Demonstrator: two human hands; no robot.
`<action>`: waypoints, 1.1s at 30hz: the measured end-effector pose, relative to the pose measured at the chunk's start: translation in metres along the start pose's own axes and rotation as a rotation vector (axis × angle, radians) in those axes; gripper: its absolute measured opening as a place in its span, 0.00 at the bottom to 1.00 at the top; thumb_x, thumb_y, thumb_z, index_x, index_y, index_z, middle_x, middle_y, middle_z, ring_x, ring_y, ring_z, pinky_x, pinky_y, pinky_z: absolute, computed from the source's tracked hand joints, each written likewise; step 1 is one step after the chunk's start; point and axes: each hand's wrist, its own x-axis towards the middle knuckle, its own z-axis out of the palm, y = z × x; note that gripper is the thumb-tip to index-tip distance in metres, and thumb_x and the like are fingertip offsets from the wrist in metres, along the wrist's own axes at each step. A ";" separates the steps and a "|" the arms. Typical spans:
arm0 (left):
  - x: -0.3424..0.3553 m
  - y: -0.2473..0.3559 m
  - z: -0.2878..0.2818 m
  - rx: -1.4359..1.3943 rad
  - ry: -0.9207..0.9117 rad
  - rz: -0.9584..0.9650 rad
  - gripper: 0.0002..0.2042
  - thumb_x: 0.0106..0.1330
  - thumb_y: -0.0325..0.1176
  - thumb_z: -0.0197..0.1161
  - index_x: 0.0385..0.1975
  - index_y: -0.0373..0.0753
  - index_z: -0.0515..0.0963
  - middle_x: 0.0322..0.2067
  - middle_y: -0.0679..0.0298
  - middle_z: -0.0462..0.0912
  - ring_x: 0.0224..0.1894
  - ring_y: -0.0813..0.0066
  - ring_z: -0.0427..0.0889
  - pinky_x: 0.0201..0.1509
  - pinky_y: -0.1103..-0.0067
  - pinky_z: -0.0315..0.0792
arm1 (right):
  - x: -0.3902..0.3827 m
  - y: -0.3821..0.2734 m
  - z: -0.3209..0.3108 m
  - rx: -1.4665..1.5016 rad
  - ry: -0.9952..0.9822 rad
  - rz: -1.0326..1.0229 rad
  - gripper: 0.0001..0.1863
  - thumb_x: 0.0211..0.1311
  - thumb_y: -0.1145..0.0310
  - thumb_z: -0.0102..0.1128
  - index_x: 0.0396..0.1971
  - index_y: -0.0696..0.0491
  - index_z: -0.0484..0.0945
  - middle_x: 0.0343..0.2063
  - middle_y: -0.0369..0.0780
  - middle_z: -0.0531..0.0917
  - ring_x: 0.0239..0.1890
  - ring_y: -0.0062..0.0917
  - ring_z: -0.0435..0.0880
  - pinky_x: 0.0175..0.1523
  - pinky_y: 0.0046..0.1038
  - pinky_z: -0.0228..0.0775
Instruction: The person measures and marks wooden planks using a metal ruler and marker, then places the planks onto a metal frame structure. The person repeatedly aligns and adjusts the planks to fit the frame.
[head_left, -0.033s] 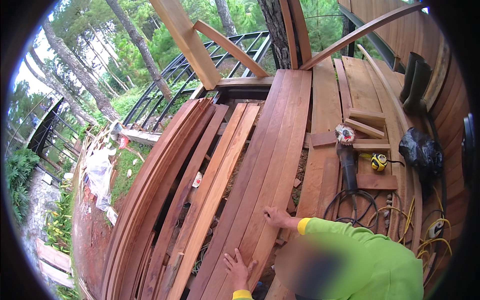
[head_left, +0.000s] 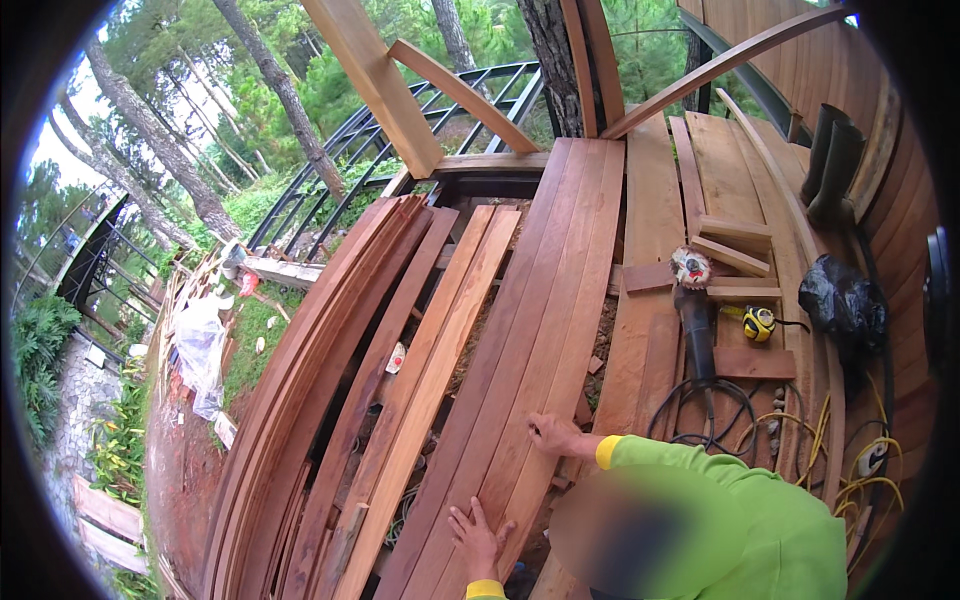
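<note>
Several reddish-brown planks (head_left: 525, 330) lie side by side in a long strip that reaches toward a tree. My left hand (head_left: 482, 545) rests open on them near the lower edge, palm down and fingers spread. Farther up and to the right, my right hand (head_left: 558, 436) touches the strip near its right edge. Its fingers are curled; whatever may be in them is too small to make out. Both sleeves are bright green with yellow cuffs. A blurred patch hides what lies between my arms.
At right lie an angle grinder (head_left: 696, 325) with a toothed disc, a tape measure (head_left: 758, 323), short wood offcuts (head_left: 742, 289), a black plastic bag (head_left: 842, 300), dark boots (head_left: 835, 165) and yellow cord (head_left: 822, 440). Stacked boards (head_left: 310, 350) lie left, with gaps between some.
</note>
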 end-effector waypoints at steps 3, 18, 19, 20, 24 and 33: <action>-0.014 0.003 0.003 0.036 0.007 -0.021 0.48 0.52 0.67 0.58 0.70 0.52 0.46 0.68 0.38 0.40 0.69 0.34 0.41 0.61 0.41 0.51 | -0.004 -0.002 -0.003 -0.045 -0.027 -0.056 0.12 0.57 0.67 0.54 0.38 0.57 0.74 0.31 0.50 0.81 0.37 0.45 0.81 0.41 0.40 0.72; -0.043 -0.008 0.019 -0.046 0.069 0.015 0.43 0.56 0.64 0.56 0.70 0.55 0.47 0.69 0.42 0.39 0.69 0.37 0.41 0.63 0.40 0.47 | -0.009 0.006 0.015 -0.196 -0.044 -0.104 0.10 0.55 0.68 0.54 0.37 0.54 0.71 0.34 0.48 0.79 0.39 0.45 0.79 0.42 0.42 0.72; -0.046 -0.007 0.021 -0.052 0.066 0.009 0.43 0.56 0.63 0.56 0.70 0.55 0.48 0.69 0.43 0.39 0.70 0.38 0.42 0.63 0.40 0.47 | -0.010 0.004 0.012 -0.221 -0.060 -0.101 0.11 0.55 0.68 0.54 0.37 0.54 0.71 0.35 0.48 0.79 0.40 0.46 0.79 0.42 0.43 0.72; -0.047 -0.007 0.023 -0.043 0.071 0.000 0.43 0.57 0.63 0.56 0.70 0.55 0.48 0.69 0.44 0.39 0.70 0.38 0.42 0.63 0.40 0.47 | -0.011 0.001 0.010 -0.247 -0.077 -0.098 0.11 0.55 0.68 0.54 0.38 0.54 0.70 0.36 0.48 0.78 0.41 0.46 0.79 0.43 0.43 0.72; -0.047 -0.002 0.039 -0.051 0.108 -0.015 0.41 0.58 0.60 0.57 0.70 0.55 0.48 0.70 0.46 0.39 0.71 0.41 0.41 0.63 0.40 0.47 | -0.017 0.003 -0.001 -0.381 -0.115 -0.131 0.12 0.55 0.68 0.53 0.40 0.54 0.69 0.38 0.48 0.78 0.41 0.46 0.79 0.43 0.44 0.72; -0.045 -0.004 0.019 -0.176 0.256 -0.066 0.41 0.52 0.47 0.69 0.67 0.54 0.56 0.69 0.51 0.47 0.70 0.47 0.46 0.66 0.44 0.46 | 0.002 0.015 0.020 -0.424 -0.322 -0.200 0.11 0.57 0.72 0.49 0.41 0.56 0.73 0.31 0.47 0.78 0.34 0.39 0.78 0.38 0.39 0.72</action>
